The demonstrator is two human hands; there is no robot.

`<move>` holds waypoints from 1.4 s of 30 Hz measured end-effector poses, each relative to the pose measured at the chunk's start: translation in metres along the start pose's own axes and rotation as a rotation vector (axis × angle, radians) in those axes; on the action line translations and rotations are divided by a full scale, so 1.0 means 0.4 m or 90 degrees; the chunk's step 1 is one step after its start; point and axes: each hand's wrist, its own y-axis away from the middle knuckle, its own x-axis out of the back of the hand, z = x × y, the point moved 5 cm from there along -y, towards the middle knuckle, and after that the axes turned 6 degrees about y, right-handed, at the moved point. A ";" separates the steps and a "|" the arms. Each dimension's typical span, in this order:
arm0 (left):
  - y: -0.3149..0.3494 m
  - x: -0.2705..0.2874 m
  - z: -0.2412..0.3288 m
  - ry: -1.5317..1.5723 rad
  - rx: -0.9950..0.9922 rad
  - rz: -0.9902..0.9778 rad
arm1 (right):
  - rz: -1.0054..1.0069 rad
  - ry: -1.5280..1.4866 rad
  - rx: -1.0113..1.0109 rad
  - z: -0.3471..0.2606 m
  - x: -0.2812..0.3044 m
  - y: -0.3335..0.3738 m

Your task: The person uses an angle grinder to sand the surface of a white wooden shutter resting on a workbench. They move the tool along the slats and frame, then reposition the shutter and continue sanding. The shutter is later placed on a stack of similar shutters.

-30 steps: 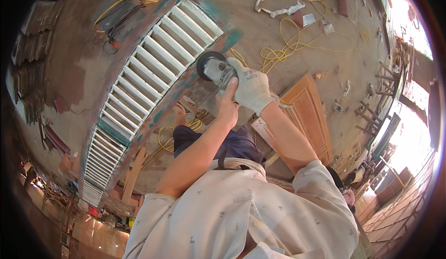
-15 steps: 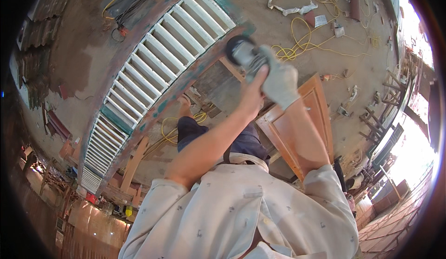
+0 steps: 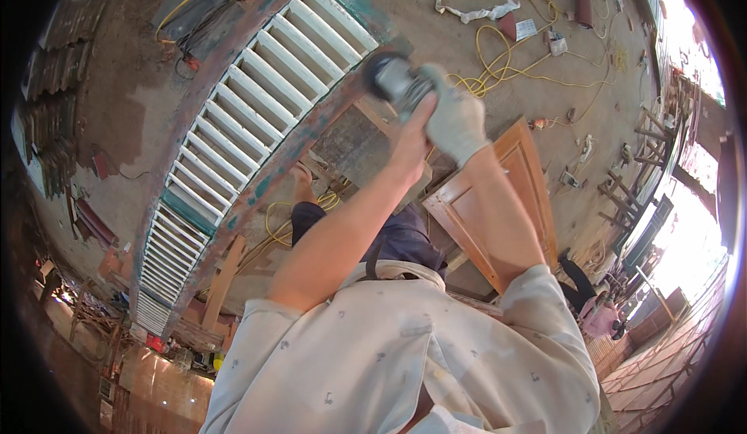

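Both my hands are closed on an angle grinder (image 3: 401,82), somewhat blurred, with a dark round disc head. My bare left hand (image 3: 410,134) wraps the near part of its body. Beside it, my right hand (image 3: 457,123), in a pale work glove, grips the body from the right. The disc head is at the right edge of a long louvred shutter (image 3: 257,103) with white slats and a worn brown-green frame. Whether the disc touches the frame cannot be made out.
A brown panelled wooden door (image 3: 506,201) leans near my right arm. Yellow cable (image 3: 486,76) lies coiled on the ground beyond the grinder. Wooden boards (image 3: 226,278) are by the shutter's lower part. A person in pink (image 3: 599,317) is at the right.
The grinder and both hands have shifted slightly left, along with the whole view. Both hands keep their hold. More of the person in pink shows at the right.
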 end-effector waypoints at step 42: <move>1.346 -0.317 -0.119 0.005 -0.687 -0.889 | 0.132 -0.425 -0.007 0.744 0.111 0.290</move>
